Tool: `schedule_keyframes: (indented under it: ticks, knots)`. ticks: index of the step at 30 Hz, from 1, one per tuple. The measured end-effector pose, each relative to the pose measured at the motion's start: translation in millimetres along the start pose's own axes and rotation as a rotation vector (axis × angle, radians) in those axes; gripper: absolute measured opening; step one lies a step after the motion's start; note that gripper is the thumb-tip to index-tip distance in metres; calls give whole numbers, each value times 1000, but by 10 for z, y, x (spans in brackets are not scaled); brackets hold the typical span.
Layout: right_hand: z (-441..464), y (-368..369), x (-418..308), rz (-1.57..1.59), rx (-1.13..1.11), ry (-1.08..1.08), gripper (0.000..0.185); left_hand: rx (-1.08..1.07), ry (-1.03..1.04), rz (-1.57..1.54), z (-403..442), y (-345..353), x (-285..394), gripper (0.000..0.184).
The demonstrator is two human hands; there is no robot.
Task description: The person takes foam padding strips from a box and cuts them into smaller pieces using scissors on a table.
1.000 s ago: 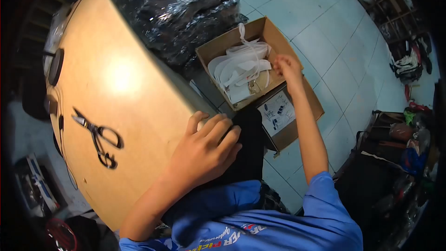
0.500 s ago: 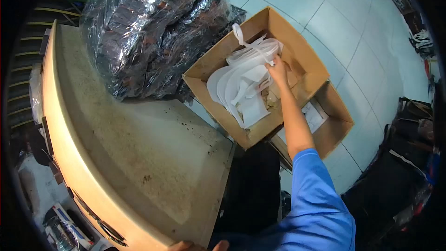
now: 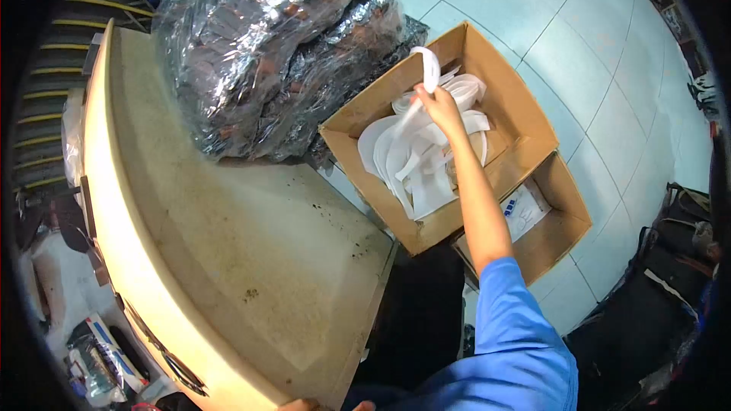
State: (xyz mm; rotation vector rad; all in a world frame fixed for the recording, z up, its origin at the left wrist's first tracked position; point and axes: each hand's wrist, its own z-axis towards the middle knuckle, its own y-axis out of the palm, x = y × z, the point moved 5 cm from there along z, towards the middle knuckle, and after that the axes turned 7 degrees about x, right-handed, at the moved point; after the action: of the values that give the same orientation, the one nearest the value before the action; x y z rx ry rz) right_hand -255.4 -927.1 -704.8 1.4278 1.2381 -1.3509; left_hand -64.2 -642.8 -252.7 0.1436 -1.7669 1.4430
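Note:
My right hand (image 3: 439,109) is closed on a white strip (image 3: 430,68) of soft, sheet-like material, which loops up above the fingers. It is over an open cardboard box (image 3: 525,125). Inside the box, below the hand, lie several flat white cut pieces (image 3: 381,144), some with rounded ends, overlapping in a loose pile. At the bottom edge of the view, only the fingertips of my left hand (image 3: 304,405) show, with thumb and fingers apart, at the near edge of the table (image 3: 282,243). The rest of that hand is out of view.
Bundles wrapped in clear plastic (image 3: 266,53) stand at the table's far end. A second cardboard box (image 3: 563,217) with a printed white packet (image 3: 525,209) adjoins the first. Dark bags (image 3: 655,289) lie at the right, on the tiled floor (image 3: 586,53).
My right hand has moved left and slightly up over the pile, now gripping the white strip near its loop. The view has shifted a little. My left hand stays near the table edge.

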Motion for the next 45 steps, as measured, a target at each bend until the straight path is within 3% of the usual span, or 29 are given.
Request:
schedule_keyframes:
  ticks: [3,7,9,10,14,15,19,23,26,27,30,32,36,38,40,42,44,45]
  knots:
    - [-406,-256,-462,206,-71,131,25,26,24,36,-31,-2,25,42]
    - [-948,-626,-1186,92,-211,133,26,47,11,173,-195,78,-26,34]
    - [-1159,-819,-1500,27,-220,123,25,76,65,180,-236,83,-52,45]
    - [-1279,-903,-1639,-4,-225,120,25,14,17,200,-200,40,13,41]
    - [-1496,-1061,-2142,-232,-196,-53,23,107,6,236,-250,-8,113,26]
    - [-1567,-1058,-2330,-264,-226,-95,25,140,-68,204,-271,-5,110,28]
    - [-1744,-973,-2945,-437,-156,-396,26,221,27,260,-341,18,120,25]
    - [-1645,-794,-3043,-565,-237,-555,25,217,29,281,-367,14,62,24]
    - [-1480,-808,-2986,-782,-262,-471,25,222,11,239,-399,8,89,23]
    - [-1618,-787,-3251,-860,-265,-336,25,230,4,227,-397,-15,87,22]
    - [-1629,-785,-3502,-692,-317,-381,25,292,23,132,-426,-52,78,24]
    - [-1670,-797,-3722,-701,-316,-484,23,383,6,-92,-471,-102,44,27]
    - [-2450,-702,-4939,-643,-336,-597,24,638,8,-434,-469,-457,-42,33]
    - [-2819,-613,-5307,-576,-389,-625,26,791,130,-443,-451,-816,195,31]
    - [-3153,-511,-5612,-538,-464,-690,27,971,307,-264,-381,-1075,532,31]
    - [-3428,-443,-5873,-457,-571,-714,26,894,385,-291,-406,-1229,672,31]
    - [-3662,-404,-6088,-304,-641,-758,26,535,369,-513,-450,-1270,700,31]
    - [-3747,-412,-6213,-316,-597,-863,21,504,319,-696,-544,-1311,680,27]
